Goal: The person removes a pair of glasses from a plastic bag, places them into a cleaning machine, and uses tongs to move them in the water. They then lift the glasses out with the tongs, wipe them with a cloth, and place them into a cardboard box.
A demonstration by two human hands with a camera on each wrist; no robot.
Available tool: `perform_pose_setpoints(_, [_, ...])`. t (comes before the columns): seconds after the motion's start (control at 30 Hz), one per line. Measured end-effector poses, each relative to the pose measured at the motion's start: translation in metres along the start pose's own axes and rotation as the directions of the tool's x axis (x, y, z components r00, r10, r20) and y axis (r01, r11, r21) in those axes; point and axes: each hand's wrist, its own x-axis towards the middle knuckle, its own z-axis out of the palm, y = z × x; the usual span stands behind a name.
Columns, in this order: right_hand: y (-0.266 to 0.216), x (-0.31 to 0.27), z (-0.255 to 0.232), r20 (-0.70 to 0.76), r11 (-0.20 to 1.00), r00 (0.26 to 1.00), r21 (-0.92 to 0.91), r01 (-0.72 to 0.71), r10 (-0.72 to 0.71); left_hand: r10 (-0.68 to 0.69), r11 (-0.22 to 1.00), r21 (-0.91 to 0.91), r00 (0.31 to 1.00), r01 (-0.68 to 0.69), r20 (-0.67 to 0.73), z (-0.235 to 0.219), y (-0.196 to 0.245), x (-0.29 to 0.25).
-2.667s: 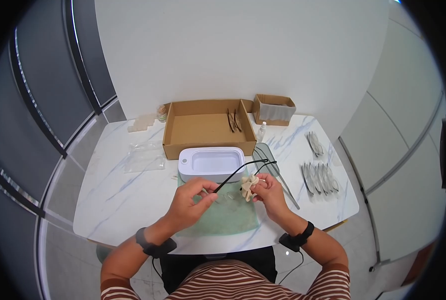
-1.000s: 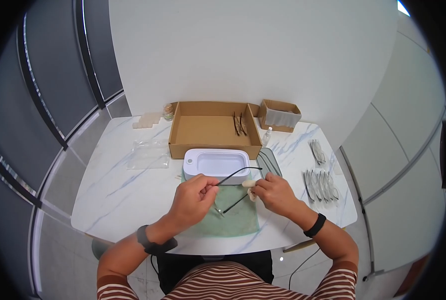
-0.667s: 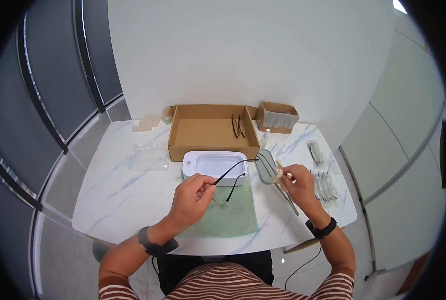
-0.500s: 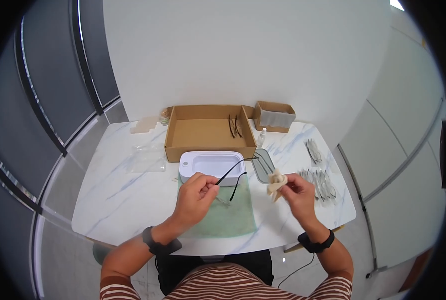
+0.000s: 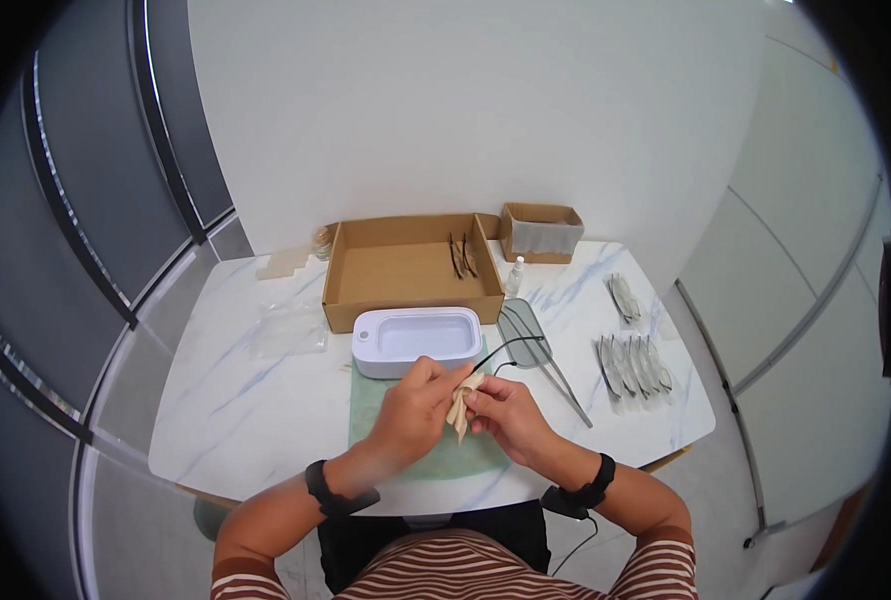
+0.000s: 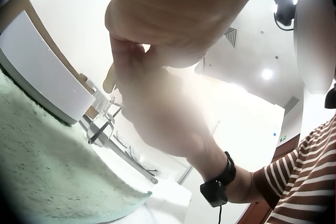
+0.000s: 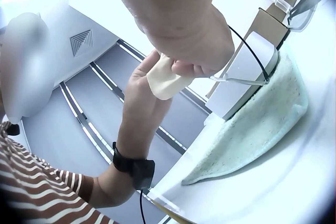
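Both hands meet over the green mat (image 5: 376,405). My left hand (image 5: 411,415) grips a pair of eyeglasses (image 5: 511,343) with dark temples, which point away to the right. In the right wrist view, a clear part of the eyeglasses (image 7: 241,81) shows beside the fingers. A crumpled cream cloth (image 5: 462,408) is pinched by my right hand (image 5: 514,415) and lies against the left fingers, its loose end hanging down. Hands and cloth hide most of the eyeglasses' front.
Beyond the hands stands a white-lilac tub (image 5: 416,345), with a cardboard tray (image 5: 391,270) behind it holding eyeglasses. A grey tray with a long bar (image 5: 566,390), a spray bottle (image 5: 515,277) and several bagged eyeglasses (image 5: 634,368) are on the right. A lined box (image 5: 543,235) stands behind.
The right hand, earlier out to the right with the cloth apart from the eyeglasses, has moved left. The cloth is now against the eyeglasses at the left fingers.
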Motion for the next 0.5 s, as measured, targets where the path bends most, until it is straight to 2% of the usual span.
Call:
perform_pose_setpoints(0.07, [0.001, 0.002, -0.001, 0.016, 0.995, 0.996, 0.048, -0.084, 0.083, 0.018, 0.999, 0.043, 0.999, -0.019, 0.027, 0.000, 0.000, 0.000])
perform_pose_setpoints(0.13, [0.000, 0.002, 0.000, 0.006, 0.992, 0.995, 0.077, -0.097, 0.097, -0.050, 0.998, 0.036, 0.999, 0.051, -0.013, 0.002, 0.002, 0.002])
perform_pose_setpoints(0.2, [0.001, 0.003, -0.001, -0.004, 0.988, 0.993, 0.104, -0.113, 0.114, -0.030, 0.998, 0.053, 1.000, 0.030, 0.001, 0.004, 0.000, 0.003])
perform_pose_setpoints(0.3, [0.007, 0.006, -0.006, 0.003, 0.990, 0.998, 0.127, -0.056, 0.056, 0.000, 0.998, 0.070, 1.000, 0.000, 0.002, 0.006, 0.003, 0.007])
perform_pose_setpoints(0.5, [0.003, 0.006, 0.002, -0.156, 0.980, 0.988, 0.197, 0.040, -0.009, -0.008, 0.998, 0.066, 1.000, 0.008, 0.005, 0.005, 0.011, 0.008])
